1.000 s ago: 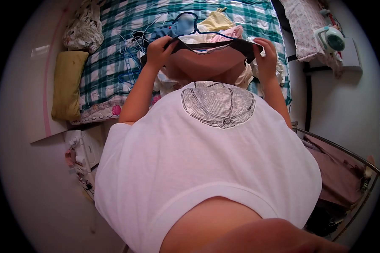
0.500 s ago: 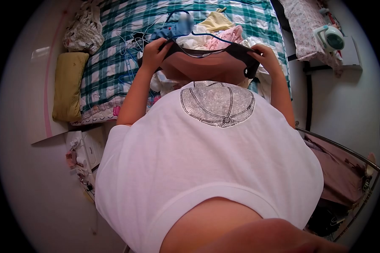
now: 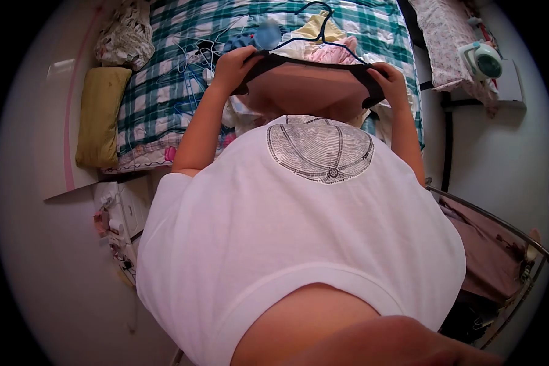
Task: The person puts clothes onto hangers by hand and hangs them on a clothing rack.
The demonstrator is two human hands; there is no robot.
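Observation:
A brown garment with black edging (image 3: 299, 88) is stretched between my two hands in front of my chest. My left hand (image 3: 233, 66) pinches its black edge at the left end. At the other end my right hand (image 3: 389, 82) has its fingers closed on the black edge, near the hanger's tip. A dark blue clothes hanger (image 3: 322, 38) sits at the garment's top, its hook pointing up and away from me. Its lower part is hidden by the cloth.
Behind the garment, a green plaid bed (image 3: 155, 91) carries several hangers (image 3: 192, 82), a yellow cloth (image 3: 323, 27) and pink cloth (image 3: 341, 52). An olive pillow (image 3: 100, 116) lies at the left edge. A small fan (image 3: 485, 61) stands right; a metal rail (image 3: 488, 219) with clothes is nearer.
The hanger's hook has swung rightward and now stands higher above the garment. Both hands have shifted slightly right, still holding the garment; my left hand is also a little higher.

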